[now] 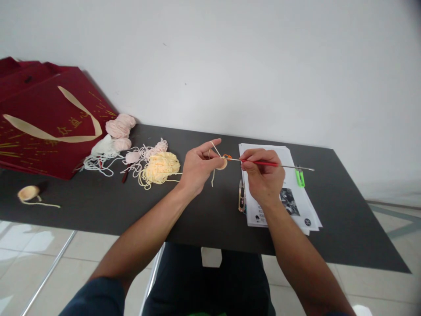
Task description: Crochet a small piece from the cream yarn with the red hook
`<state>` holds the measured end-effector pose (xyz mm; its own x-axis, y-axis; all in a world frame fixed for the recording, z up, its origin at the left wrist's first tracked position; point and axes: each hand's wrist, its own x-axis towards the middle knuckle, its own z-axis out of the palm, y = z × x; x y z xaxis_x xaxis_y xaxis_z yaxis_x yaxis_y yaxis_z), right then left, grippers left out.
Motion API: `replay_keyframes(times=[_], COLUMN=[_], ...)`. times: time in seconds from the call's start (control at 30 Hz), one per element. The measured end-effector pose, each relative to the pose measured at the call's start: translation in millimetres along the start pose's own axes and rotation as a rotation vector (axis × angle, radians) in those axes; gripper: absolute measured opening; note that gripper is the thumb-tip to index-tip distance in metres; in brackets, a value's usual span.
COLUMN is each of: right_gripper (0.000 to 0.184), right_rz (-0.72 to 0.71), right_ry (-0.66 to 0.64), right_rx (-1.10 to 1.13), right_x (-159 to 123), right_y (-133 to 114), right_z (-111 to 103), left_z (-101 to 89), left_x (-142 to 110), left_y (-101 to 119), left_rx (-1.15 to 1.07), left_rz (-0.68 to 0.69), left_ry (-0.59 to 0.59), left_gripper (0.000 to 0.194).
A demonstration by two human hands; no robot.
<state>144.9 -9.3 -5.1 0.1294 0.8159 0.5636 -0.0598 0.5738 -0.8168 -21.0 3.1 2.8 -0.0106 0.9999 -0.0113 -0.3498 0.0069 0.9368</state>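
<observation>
My left hand [197, 166] pinches a small round cream crochet piece [222, 164] above the dark table [98, 202]. Cream yarn runs over its raised forefinger and hangs down below the hand. My right hand [263, 173] is closed round a crochet hook with a red grip [263, 163]. The hook's tip meets the crochet piece beside a small orange marker [226, 156], and its metal shaft sticks out to the right.
A yellow yarn tangle [161, 167], pink and white yarn balls [118, 129] and a dark red gift bag [49, 123] lie to the left. Printed sheets [296, 197], green snips [299, 177] and another small cutter [241, 196] are near my right hand. A small cream piece [29, 193] sits far left.
</observation>
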Motion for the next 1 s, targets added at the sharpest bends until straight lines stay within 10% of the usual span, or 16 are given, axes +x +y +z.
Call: replay_keyframes(times=[0.13,0.33,1.0], right_gripper=[0.011,0.018,0.023], right_rz=[-0.155,0.021,0.287], right_ry=[0.011,0.137,0.104], right_rx=[-0.128,-0.025,0.355], right_x=[-7,-9,4], right_y=[-9,-12,-12], right_z=[8,10,5], left_z=[1.8,4.0,-4.0], left_x=[-4,-9,0], left_y=[-3,-5,-9], left_rx=[0.136,0.236,0.000], left_rz=[0.126,0.374,0.235], left_ry=[0.075,0.028,-0.113], left_gripper=[0.058,0.054,0.035])
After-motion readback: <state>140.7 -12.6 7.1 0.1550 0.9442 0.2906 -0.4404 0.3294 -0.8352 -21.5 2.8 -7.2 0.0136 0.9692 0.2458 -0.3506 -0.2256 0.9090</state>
